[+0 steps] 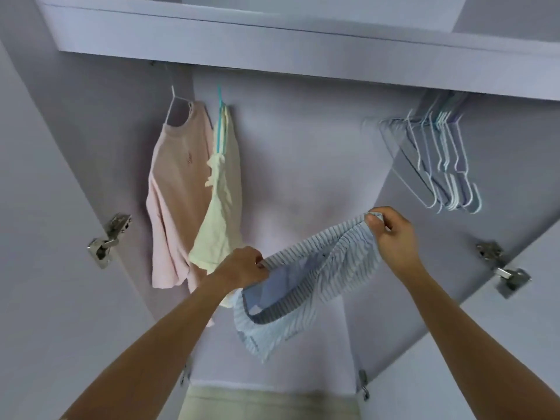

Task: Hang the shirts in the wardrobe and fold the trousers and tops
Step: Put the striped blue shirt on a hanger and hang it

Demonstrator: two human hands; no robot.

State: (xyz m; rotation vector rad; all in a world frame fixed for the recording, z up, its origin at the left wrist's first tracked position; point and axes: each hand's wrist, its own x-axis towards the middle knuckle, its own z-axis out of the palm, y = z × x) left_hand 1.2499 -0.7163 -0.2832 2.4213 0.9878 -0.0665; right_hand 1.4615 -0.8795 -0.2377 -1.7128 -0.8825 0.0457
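Lower centre: left hand (242, 268) and right hand (391, 234), fingers curled, each pinch one edge of a striped shirt (309, 274), which sags between them; forearms rise from the bottom corners. Behind lies bare wardrobe back; pink top (175, 189) and cream top (221, 201) hang upper left, empty hangers (439, 165) upper right.
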